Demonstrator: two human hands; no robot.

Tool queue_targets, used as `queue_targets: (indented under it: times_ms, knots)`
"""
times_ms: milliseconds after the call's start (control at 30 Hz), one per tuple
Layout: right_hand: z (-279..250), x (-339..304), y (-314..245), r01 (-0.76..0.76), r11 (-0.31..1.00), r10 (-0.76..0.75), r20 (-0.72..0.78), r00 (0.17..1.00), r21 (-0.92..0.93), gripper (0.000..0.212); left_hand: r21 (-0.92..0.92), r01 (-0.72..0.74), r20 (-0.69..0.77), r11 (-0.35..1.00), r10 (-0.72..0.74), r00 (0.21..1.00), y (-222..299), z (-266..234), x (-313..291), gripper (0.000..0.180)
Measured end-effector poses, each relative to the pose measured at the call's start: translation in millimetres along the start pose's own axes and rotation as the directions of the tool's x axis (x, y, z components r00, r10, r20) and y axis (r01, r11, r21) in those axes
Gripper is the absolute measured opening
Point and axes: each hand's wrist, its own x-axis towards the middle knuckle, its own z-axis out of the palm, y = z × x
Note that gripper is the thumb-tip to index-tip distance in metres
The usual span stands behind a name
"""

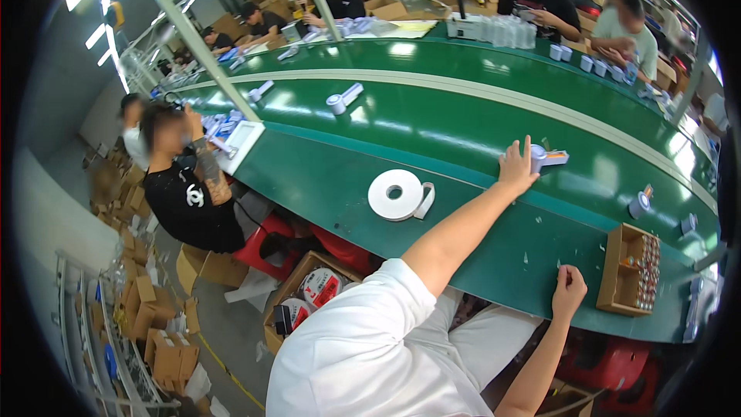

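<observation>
My left hand (519, 166) is stretched out over the green conveyor belt, its fingers apart and the index finger pointing up. Right beside its fingers lies a pale lavender device (538, 157) with a round head and a handle showing an orange strip; whether they touch I cannot tell. My right hand (569, 291) hovers by the near edge of the green table, its fingers curled together; anything in them is too small to make out. A roll of white tape or labels (394, 194), its loose end standing out, rests on the table left of my left forearm.
Right of my right hand stands a cardboard box (617, 274) of small metallic parts. More pale devices (336, 103) lie along the belt. A white tray (241, 145) sits at the table's left end, near a person in black (189, 205). Several people work across the belt.
</observation>
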Motion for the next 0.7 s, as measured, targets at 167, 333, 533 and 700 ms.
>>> queue_targets:
  times_ms: [167,333,533,700]
  knots:
    - [-3.1,-2.9,6.3,-0.054,0.998,0.054,-0.001,0.999,0.006,0.015,-0.256,-0.237,0.151,0.937,0.281,0.948,46.8,-2.7,-40.4,0.052]
    - [-11.8,-5.5,-4.8,-0.042,0.999,0.042,-0.033,0.999,0.007,0.014,-0.379,-0.575,0.157,0.725,0.663,0.732,95.0,-3.4,-137.1,0.031]
    - [-3.4,3.8,-33.9,-0.022,1.000,0.023,-0.071,0.997,0.016,0.011,-0.395,-0.493,0.063,0.775,0.558,0.827,85.6,-36.4,-128.0,0.024]
    - [-51.1,22.0,-46.6,0.061,0.995,-0.084,-0.322,0.943,-0.081,0.008,-0.382,-0.482,0.147,0.789,0.566,0.811,89.5,-20.8,-133.4,0.024]
